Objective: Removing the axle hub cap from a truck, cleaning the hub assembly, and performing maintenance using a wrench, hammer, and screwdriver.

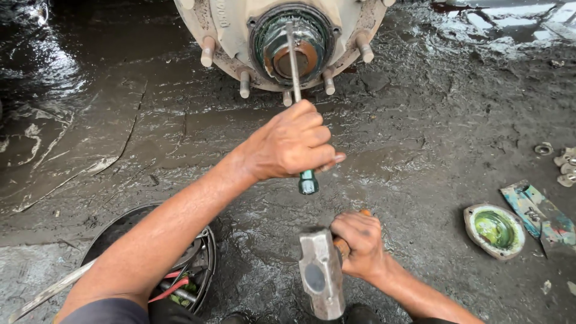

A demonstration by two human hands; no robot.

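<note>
Two hands at work, and we start at the screwdriver (295, 66): our left hand (291, 147) is wrapped tight around its green handle, the steel shaft running up toward twelve o'clock with its tip inside the greasy bore of the wheel hub (288, 42). Our right hand (360, 243) sits at six o'clock below it, fist closed round the wooden handle of a hammer (322, 273), its blocky steel head lying just under the screwdriver's butt, a small gap between them.

We see open wet ground all round the hands. The hub is round, cream-painted, rusty at the rim, ringed with threaded studs (207, 52). At eight o'clock a dark round tub (204, 264) holds red-handled tools, a flat metal bar poking out toward the lower left. Out at three o'clock lies a dished hub cap (494, 230) smeared with green grease, a scrap of painted sheet (537, 213) beside it, and small nuts (567, 165) near the edge. The floor (420, 120) is black, oily, slick mud.
</note>
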